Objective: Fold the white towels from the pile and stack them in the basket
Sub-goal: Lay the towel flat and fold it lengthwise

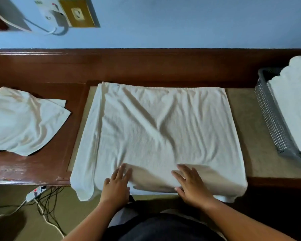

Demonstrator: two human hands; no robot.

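Head cam: towel (156,129) spread mid-frame on the bench (42,167), left hand (116,186) and right hand (192,186) pressing its near edge, fingers (122,172) flat and apart, so next is probably pinching corners to fold

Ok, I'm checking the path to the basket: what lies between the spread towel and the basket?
Between spread towel and basket, only bare tan tabletop, per the head view.
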